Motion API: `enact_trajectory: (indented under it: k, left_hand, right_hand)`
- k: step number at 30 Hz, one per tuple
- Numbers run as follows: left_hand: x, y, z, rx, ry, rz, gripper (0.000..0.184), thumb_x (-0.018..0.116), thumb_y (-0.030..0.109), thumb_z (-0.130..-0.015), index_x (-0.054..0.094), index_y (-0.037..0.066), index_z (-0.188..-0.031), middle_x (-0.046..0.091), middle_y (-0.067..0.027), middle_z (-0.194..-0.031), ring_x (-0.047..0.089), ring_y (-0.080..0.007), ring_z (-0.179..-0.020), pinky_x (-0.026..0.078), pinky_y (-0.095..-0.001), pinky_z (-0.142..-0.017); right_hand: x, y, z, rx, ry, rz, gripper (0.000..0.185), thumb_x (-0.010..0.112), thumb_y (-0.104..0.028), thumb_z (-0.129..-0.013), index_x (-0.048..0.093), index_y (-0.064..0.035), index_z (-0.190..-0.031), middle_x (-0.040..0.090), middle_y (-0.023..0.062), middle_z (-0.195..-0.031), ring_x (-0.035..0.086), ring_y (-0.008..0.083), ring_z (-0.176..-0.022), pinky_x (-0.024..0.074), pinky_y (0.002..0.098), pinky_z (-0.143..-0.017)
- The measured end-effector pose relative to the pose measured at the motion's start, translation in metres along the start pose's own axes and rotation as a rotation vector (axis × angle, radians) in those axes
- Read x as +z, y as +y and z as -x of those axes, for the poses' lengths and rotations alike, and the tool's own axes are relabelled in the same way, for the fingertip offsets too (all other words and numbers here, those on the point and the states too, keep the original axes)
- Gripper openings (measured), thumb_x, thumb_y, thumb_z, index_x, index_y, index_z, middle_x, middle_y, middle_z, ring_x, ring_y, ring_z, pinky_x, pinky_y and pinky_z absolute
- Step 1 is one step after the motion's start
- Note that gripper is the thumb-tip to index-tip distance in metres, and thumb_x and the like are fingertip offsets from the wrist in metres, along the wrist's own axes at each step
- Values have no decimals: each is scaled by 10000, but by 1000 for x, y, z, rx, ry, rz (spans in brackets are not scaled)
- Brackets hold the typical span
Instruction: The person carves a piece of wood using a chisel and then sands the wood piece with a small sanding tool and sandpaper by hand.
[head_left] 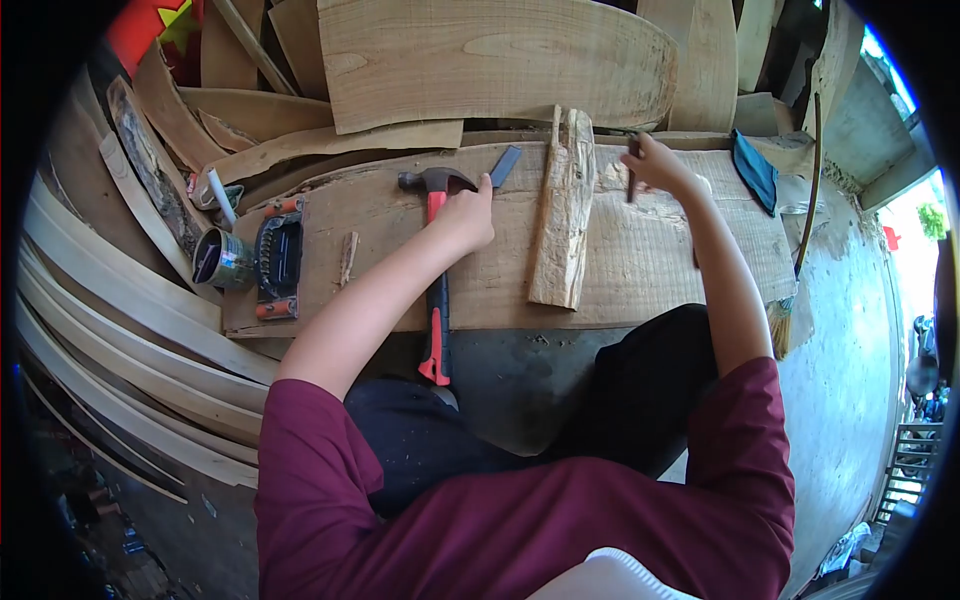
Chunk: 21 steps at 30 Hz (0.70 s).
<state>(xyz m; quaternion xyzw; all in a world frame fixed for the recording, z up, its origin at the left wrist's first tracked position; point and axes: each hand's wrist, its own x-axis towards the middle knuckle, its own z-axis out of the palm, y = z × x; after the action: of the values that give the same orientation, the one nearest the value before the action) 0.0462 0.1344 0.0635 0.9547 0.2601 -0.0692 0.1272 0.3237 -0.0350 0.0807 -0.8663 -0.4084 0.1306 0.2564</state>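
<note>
Over the plank bench [660,280], my left hand [467,213] is closed above the claw hammer [438,300], whose handle is red and black. Its index finger points at a small blue-grey block [507,166], perhaps the end of a tool; the palm side is hidden. My right hand [655,165] is closed round a thin dark brown stick-like tool [632,180], held upright at the bench's back. Between the hands lies a long rough piece of wood [566,220] with a chipped face.
At the bench's left stand a tin can [222,260] and a black-and-orange tool [279,258]. A wood sliver [348,258] lies nearby. A teal cloth [755,172] lies at the back right. Large boards [500,60] lean behind; curved planks [130,330] are stacked left.
</note>
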Motion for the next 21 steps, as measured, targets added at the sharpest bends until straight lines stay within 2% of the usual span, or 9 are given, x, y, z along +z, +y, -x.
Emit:
enact_trajectory:
  k: [2,5,7,10,12,14,18,19,21]
  left_hand:
    - [-5,11,5,-25,-94,-50,482,526,170,-867,423,-50,-1284,596,-302,-1088,633,-393,-961,525,-476,-795]
    - [-4,31,14,92,154,-24,477,502,229,-913,433,37,-1344,542,-273,-1221,606,-359,-1046,525,-463,-813]
    - [-5,43,18,506,285,53,386,483,307,-940,537,148,-1287,489,-190,-1332,525,-346,-1181,512,-455,-856]
    - [13,49,17,874,513,-178,336,509,383,-926,632,189,-1171,457,-134,-1386,454,-369,-1241,460,-423,-949]
    - [14,47,22,889,395,-249,332,537,371,-912,633,180,-1166,458,-140,-1386,433,-378,-1269,440,-433,-990]
    - [14,41,24,844,171,11,315,560,350,-901,639,167,-1145,474,-142,-1368,411,-379,-1291,419,-445,-1022]
    - [10,33,38,825,165,-9,257,596,288,-877,658,86,-1023,524,-159,-1288,489,-391,-1213,418,-415,-1036]
    - [18,26,37,932,302,41,226,640,272,-830,643,61,-908,564,-162,-1076,574,-410,-1043,499,-430,-916]
    - [0,24,54,788,199,79,235,651,277,-820,642,58,-906,565,-160,-1045,582,-406,-998,498,-426,-896]
  right_hand:
    - [-1,-40,-4,94,-68,-83,508,595,-374,-897,460,75,-1094,636,253,-941,668,365,-743,534,440,-626]
    - [34,-31,-43,-129,147,234,535,584,-406,-902,462,66,-1122,617,286,-999,634,408,-883,514,438,-787]
    - [45,-51,-50,-85,297,138,586,587,-419,-892,453,60,-1200,604,292,-1045,596,419,-974,480,452,-860]
    - [70,-61,-35,-171,442,76,457,670,-437,-813,622,-144,-1160,622,206,-954,612,377,-892,498,438,-773]
    - [87,-71,-14,-92,559,-32,348,720,-423,-764,692,-171,-1003,622,169,-902,620,345,-871,498,432,-743]
    - [102,-68,-6,-109,628,-80,325,740,-374,-752,698,-130,-962,641,165,-880,630,332,-850,500,423,-736]
    - [112,-70,14,-115,738,-338,226,677,-245,-821,675,-66,-958,665,183,-863,634,352,-813,490,429,-725]
    - [114,-68,18,-91,799,-343,191,636,-211,-850,667,-60,-964,661,185,-862,630,358,-814,486,434,-721]
    - [112,-61,27,-54,868,-293,161,531,-136,-910,652,-49,-970,644,190,-845,611,381,-799,475,446,-714]
